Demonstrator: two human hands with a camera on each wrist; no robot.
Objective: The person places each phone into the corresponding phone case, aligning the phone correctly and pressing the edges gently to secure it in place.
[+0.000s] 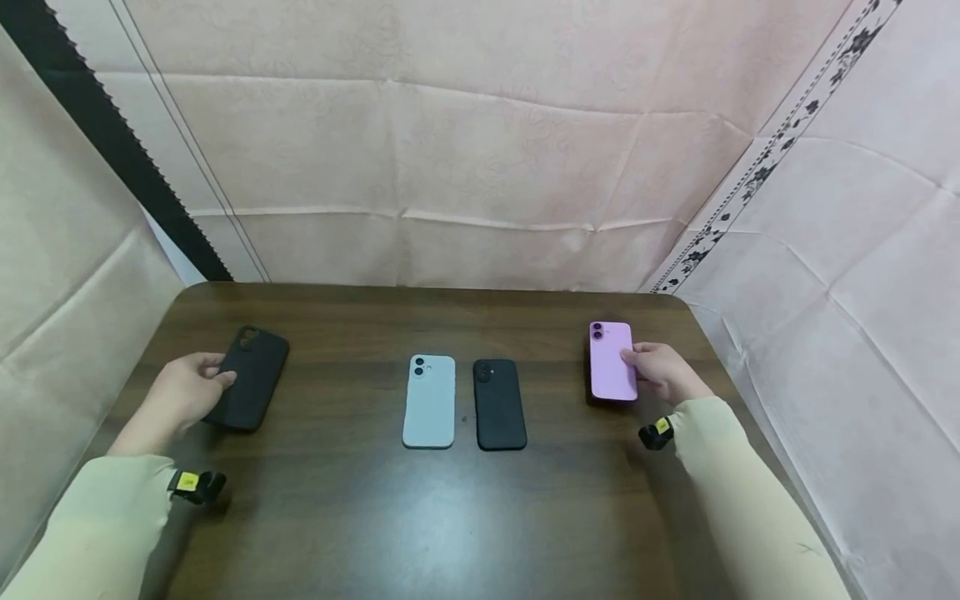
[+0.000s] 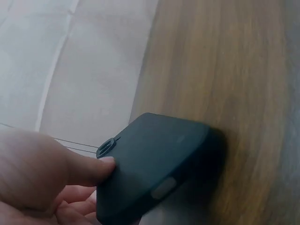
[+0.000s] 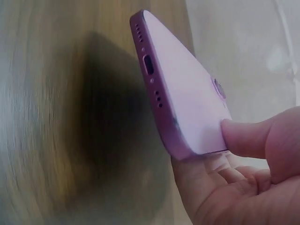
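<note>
At the table's left side my left hand (image 1: 186,385) pinches a black phone case (image 1: 253,379) by its near-left edge. The thumb lies on the case's back in the left wrist view, beside the oval camera opening. The case (image 2: 154,154) is tilted there, with its far edge off the wood. On the right, my right hand (image 1: 663,371) grips a lilac phone (image 1: 613,362) by its right edge, thumb on the back and fingers underneath. In the right wrist view the phone (image 3: 187,89) is held above the table, its charging port showing.
A light blue phone (image 1: 430,404) and a black phone (image 1: 500,407) lie side by side, backs up, mid-table. The brown wooden table (image 1: 337,517) has rounded far corners. Pale cloth (image 1: 480,158) hangs behind it and at both sides.
</note>
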